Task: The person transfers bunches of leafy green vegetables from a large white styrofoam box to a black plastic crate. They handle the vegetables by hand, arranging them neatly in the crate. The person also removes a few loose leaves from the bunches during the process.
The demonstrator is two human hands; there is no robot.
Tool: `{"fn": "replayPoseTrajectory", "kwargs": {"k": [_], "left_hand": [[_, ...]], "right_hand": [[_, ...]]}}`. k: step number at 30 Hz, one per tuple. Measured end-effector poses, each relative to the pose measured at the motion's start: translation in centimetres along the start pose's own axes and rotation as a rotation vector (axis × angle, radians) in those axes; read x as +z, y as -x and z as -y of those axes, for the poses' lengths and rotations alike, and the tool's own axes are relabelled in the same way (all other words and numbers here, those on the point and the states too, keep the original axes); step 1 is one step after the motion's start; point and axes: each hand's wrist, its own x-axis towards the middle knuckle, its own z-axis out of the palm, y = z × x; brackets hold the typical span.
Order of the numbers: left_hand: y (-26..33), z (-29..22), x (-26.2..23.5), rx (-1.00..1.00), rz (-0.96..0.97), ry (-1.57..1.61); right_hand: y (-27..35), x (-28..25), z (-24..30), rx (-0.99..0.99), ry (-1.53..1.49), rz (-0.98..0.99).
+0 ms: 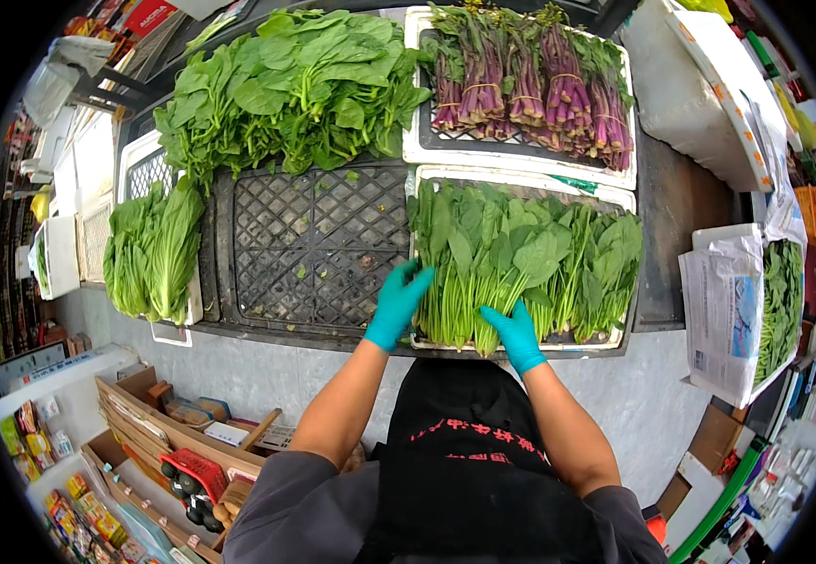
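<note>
Leafy spinach [497,249] lies in a white foam tray [626,199] in front of me, leaves pointing away and pale stems toward me. My left hand [399,305], in a teal glove, is at the tray's left side with its fingers apart against the outermost stems. Over the lower stems, right of the middle, rests my right hand [515,336], gloved alike. Its thumb and fingers are spread in a V with stems between them; some fingertips are hidden among the stems.
A black plastic grate [314,246] lies left of the tray. Beyond are loose green leaves [286,85] and banded purple-stemmed greens [549,89]. Lettuce-like heads [156,254] are at left. A paper-lined box of greens [776,301] stands right. Cardboard boxes [168,428] sit low at left.
</note>
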Motion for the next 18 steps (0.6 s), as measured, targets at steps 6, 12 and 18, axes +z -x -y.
{"fn": "replayPoseTrajectory", "kwargs": {"k": [6, 12, 18], "left_hand": [[-3.2, -3.1, 3.6, 0.169, -0.079, 0.070], [-2.5, -1.4, 4.9, 0.204, 0.030, 0.424], [-2.9, -6.8, 7.4, 0.446, -0.058, 0.085]], "right_hand": [[0.5, 3.4, 0.0, -0.670, 1.069, -0.348], [2.0, 6.5, 5.4, -0.635, 1.285, -0.103], [2.1, 4.9, 5.8, -0.591, 1.137, -0.048]]}}
